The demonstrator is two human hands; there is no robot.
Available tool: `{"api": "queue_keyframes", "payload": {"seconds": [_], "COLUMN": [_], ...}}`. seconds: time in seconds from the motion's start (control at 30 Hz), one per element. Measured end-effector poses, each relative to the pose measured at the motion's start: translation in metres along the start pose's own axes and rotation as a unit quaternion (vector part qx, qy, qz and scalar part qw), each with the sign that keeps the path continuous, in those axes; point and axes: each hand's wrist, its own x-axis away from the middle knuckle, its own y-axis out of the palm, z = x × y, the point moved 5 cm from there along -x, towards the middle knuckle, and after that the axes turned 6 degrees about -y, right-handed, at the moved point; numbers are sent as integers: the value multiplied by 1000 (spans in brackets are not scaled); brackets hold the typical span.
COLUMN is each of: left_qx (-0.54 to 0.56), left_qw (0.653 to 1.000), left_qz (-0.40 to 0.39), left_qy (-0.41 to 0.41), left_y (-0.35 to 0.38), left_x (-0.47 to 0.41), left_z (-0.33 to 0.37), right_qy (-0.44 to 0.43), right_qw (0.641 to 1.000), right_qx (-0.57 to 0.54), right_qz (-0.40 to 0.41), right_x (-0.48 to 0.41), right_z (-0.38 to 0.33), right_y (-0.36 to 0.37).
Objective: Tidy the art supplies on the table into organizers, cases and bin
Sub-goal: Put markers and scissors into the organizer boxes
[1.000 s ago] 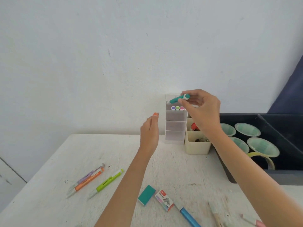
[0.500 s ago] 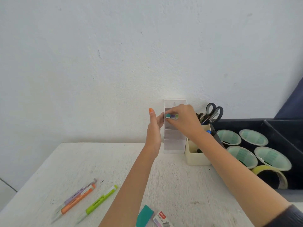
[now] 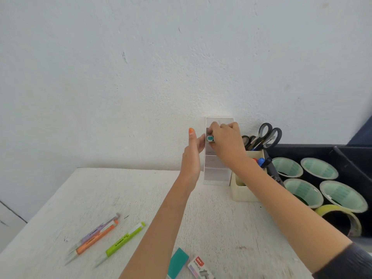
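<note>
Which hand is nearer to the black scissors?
Right. The right hand, holding the teal marker at the organizer, is close to the scissors; the left hand is on the organizer's other side, farther off.

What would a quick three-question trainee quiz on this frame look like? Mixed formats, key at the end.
1. True or false: the right hand pinches the teal marker at the clear tiered organizer.
2. Where are the scissors? A) handles up in the cream cup; B) lying flat; C) hanging on the wall.
3. Fill in: ___ loose pens lie together on the left part of the table.

Key: 1 true; 2 A; 3 three (purple, orange, green).
</note>
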Motion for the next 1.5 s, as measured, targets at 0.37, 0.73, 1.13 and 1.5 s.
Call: {"api": "queue_keyframes", "payload": {"seconds": [0.37, 0.73, 1.13, 1.5], "left_qx": [3, -97, -487, -419], "left_qw": [997, 952, 819, 875], "left_qz": [80, 290, 303, 237], "left_qy": [-9, -8, 1, 45], "left_y": [-40, -173, -231, -206], "left_x": [44, 108, 129, 120], "left_z": [-24, -71, -114, -100], "right_qy": [-56, -74, -127, -5], "right_qw": [972, 934, 918, 836], "right_qx": [-134, -333, -289, -497], "right_qz": [187, -104, -240, -232], "right_x": [59, 99, 120, 113], "right_z": [-63, -167, -197, -153], "right_y": [-28, 59, 105, 63]}}
